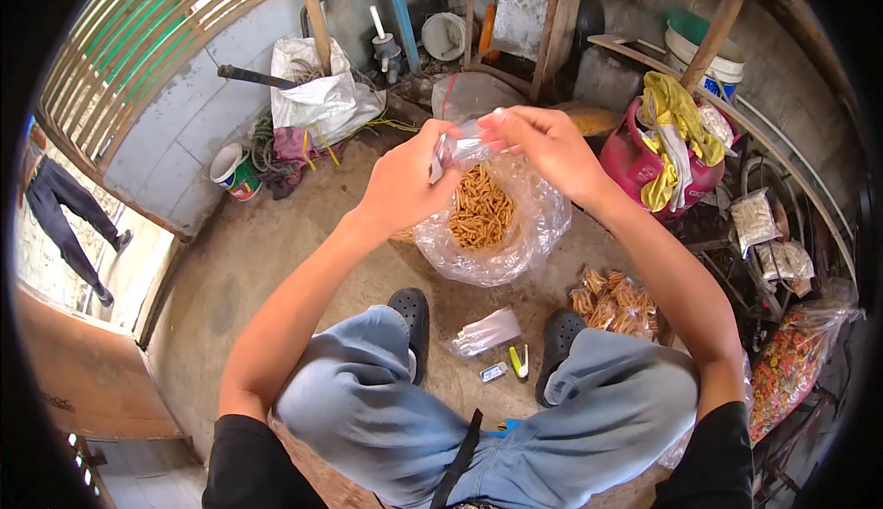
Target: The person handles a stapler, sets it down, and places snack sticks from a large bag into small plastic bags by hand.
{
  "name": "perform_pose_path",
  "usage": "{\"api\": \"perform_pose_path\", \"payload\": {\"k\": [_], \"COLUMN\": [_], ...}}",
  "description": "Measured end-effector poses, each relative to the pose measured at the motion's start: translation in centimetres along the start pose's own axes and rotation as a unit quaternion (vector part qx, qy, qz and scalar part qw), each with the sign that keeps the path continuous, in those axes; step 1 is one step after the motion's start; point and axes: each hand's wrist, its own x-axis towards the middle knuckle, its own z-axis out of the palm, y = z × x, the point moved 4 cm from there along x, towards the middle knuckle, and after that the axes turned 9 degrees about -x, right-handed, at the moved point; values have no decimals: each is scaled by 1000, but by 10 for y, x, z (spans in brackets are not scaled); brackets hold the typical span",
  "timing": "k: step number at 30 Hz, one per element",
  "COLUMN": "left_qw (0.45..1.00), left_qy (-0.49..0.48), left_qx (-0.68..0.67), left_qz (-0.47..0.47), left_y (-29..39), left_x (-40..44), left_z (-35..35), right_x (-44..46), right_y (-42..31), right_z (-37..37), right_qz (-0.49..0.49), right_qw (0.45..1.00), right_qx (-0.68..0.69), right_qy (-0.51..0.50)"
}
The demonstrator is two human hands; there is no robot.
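Left hand (409, 176) and right hand (544, 148) pinch clear plastic (469, 141), upper centre; uneven tugging could split it above the brown sticks (481, 210).

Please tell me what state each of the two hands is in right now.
Left hand: closed on a small, clear plastic bag.
Right hand: fingertips at the bag's edge; whether they grip it cannot be told.
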Motion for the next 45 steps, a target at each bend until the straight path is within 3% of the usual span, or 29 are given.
{"api": "perform_pose_path", "payload": {"k": [2, 3, 5, 9, 11, 14, 18, 22, 25, 30, 37, 39, 42, 45], "left_qw": [997, 991, 982, 967, 958, 949, 948, 952, 954, 953, 954, 958, 963, 963], "left_qy": [-32, -44, -58, -61, -54, -48, -28, -19, -17, -19, -28, -25, -22, -24], "left_qx": [-45, -87, -127, -174, -199, -218, -225, -215, -206, -214, -209, -205, -206, -210], "left_qz": [-58, -93, -130, -175, -200, -222, -222, -216, -217, -213, -214, -198, -175, -169], "left_y": [-18, -28, -43, -64, -70, -69, -75, -77, -75, -72, -57, -55, -54, -48], "left_x": [-2, -4, -6, -7, -7, -3, 1, 5, 6, 7, 8, 8, 8, 7], "left_z": [7, 11, 19, 30, 33, 32, 31, 29, 29, 30, 29, 31, 32, 28], "right_x": [14, 21, 31, 35, 28, 8, 9, 19, 19, 18, 10, 5, 5, 7], "right_y": [29, 50, 110, 250, 302, 334, 338, 349, 343, 349, 373, 369, 370, 374], "right_z": [-3, 1, 15, 65, 96, 132, 158, 175, 171, 171, 167, 157, 148, 136], "right_qz": [86, 88, 188, 221, 151, 165, 160, 165, 122, 149, 149, 171, 217, 193], "right_qw": [994, 994, 982, 941, 926, 912, 918, 873, 899, 865, 854, 906, 923, 946], "right_qx": [56, 59, 30, -200, -292, -338, -341, -415, -405, -424, -425, -330, -257, -226], "right_qy": [41, 40, 6, -160, -185, -164, -120, -196, -115, -224, -260, -201, -188, -131]}}
